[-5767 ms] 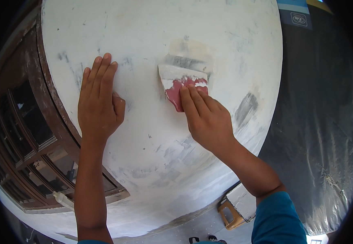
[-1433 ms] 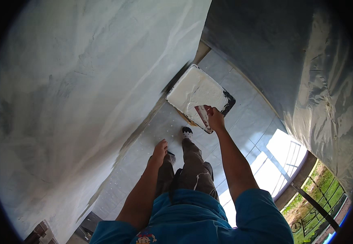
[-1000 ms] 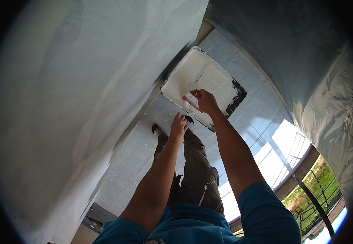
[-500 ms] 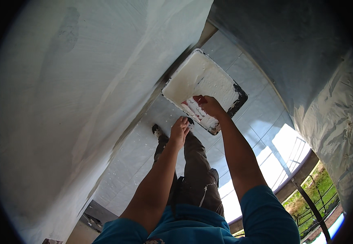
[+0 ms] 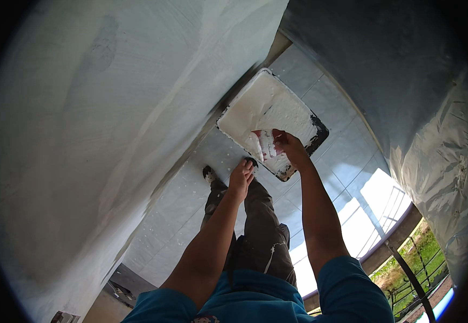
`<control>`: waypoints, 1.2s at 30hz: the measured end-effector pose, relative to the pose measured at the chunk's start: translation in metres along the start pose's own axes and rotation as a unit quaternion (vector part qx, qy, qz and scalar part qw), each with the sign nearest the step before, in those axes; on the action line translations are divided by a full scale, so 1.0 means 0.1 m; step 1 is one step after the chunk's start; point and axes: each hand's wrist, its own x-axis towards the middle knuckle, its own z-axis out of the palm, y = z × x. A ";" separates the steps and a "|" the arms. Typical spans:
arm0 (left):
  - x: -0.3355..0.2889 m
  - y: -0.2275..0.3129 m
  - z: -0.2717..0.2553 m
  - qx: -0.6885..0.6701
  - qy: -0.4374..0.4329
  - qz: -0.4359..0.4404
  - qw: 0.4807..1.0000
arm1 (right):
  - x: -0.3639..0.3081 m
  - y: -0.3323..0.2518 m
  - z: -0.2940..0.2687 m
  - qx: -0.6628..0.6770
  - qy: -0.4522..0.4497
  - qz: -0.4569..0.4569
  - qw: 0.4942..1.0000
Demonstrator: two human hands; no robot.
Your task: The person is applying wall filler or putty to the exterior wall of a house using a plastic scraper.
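Note:
A black rectangular tray (image 5: 317, 139), its rim caked with white, holds white putty (image 5: 285, 110). Over its near side, my right hand (image 5: 293, 149) is closed on a red putty scraper (image 5: 267, 144) whose blade is largely smeared white. My left hand (image 5: 241, 179) hangs just short of the tray's near left edge, above my shoes. Its fingers are loosely bent and a little apart, and nothing shows in them. Whether the tray lies on the floor or on a support under it, I cannot tell.
A large pale wall (image 5: 105, 140) with smeared patches rises close on my left. Grey floor tiles (image 5: 177, 215) carry white specks. Crinkled plastic sheeting (image 5: 433, 145) hangs at the right. A railing (image 5: 414, 274) and grass lie beyond the sunlit floor edge at lower right.
My right hand has shifted slightly right and down with the scraper, whose blade has turned a little. My left hand has moved slightly right and down, its fingers looser.

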 end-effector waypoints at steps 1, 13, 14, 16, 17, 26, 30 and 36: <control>-0.01 0.01 0.02 0.008 0.003 0.005 1.000 | -0.03 -0.01 -0.03 -0.001 0.001 -0.001 1.000; -0.11 0.15 -0.21 0.030 0.016 0.039 0.999 | -0.51 -0.63 0.07 0.135 0.019 -0.145 0.980; -0.10 0.16 -0.23 0.041 0.016 0.046 0.998 | -0.47 -0.58 0.05 0.108 0.031 -0.151 0.982; -0.09 0.17 -0.18 0.039 0.013 0.042 0.998 | -0.46 -0.41 -0.01 0.077 0.048 -0.152 0.984; -0.11 0.16 -0.16 0.037 0.013 0.041 0.998 | -0.45 -0.30 -0.01 0.062 0.070 -0.110 0.990; -0.24 0.26 -0.18 0.057 0.019 0.051 0.997 | -0.55 -0.18 0.08 0.195 0.074 -0.111 0.972; -0.37 0.31 -0.15 0.067 0.015 0.060 0.996 | -0.72 -0.41 0.03 0.178 0.067 -0.143 0.971; -0.51 0.37 -0.18 0.024 0.015 0.066 0.997 | -0.82 -0.69 0.10 0.267 0.040 -0.192 0.944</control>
